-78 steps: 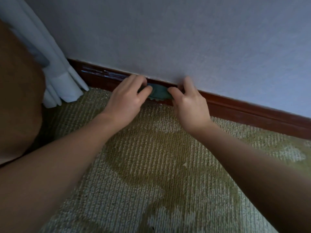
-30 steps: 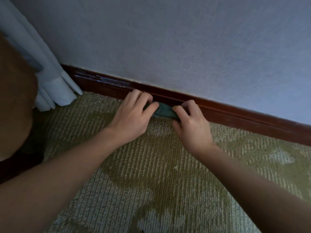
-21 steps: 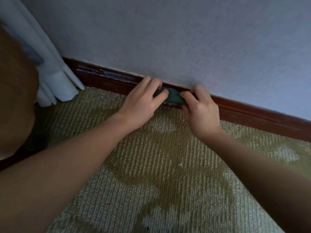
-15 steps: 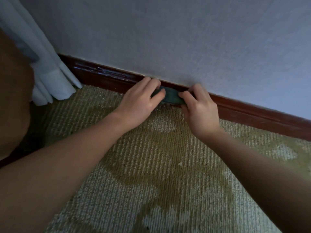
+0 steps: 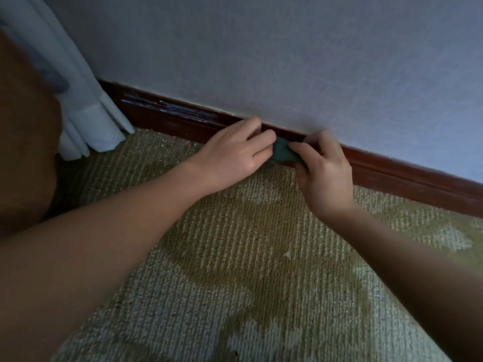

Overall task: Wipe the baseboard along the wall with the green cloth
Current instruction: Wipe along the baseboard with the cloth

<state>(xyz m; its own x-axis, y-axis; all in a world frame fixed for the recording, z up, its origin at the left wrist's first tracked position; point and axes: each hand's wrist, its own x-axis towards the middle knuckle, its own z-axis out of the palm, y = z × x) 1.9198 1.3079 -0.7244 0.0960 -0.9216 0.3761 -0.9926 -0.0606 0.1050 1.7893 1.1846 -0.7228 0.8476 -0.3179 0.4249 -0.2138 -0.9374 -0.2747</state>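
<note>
A dark red-brown wooden baseboard (image 5: 407, 176) runs along the foot of the pale wall, sloping down to the right. A small bunched green cloth (image 5: 282, 152) is pressed against the baseboard's face just above the carpet. My left hand (image 5: 232, 155) grips the cloth's left end, fingertips touching the baseboard. My right hand (image 5: 324, 173) pinches its right end, fingers curled at the baseboard's top edge. Most of the cloth is hidden between the two hands. The baseboard stretch to the left (image 5: 167, 111) shows pale streaks.
A white curtain (image 5: 86, 111) hangs to the floor at the left end of the baseboard. Green patterned carpet (image 5: 248, 257) covers the floor in front. A brown rounded shape (image 5: 23, 152) fills the left edge. The pale wall (image 5: 287, 61) rises above.
Both hands with the cloth have shifted a little to the right along the baseboard and drawn closer together, so less of the cloth shows between them.
</note>
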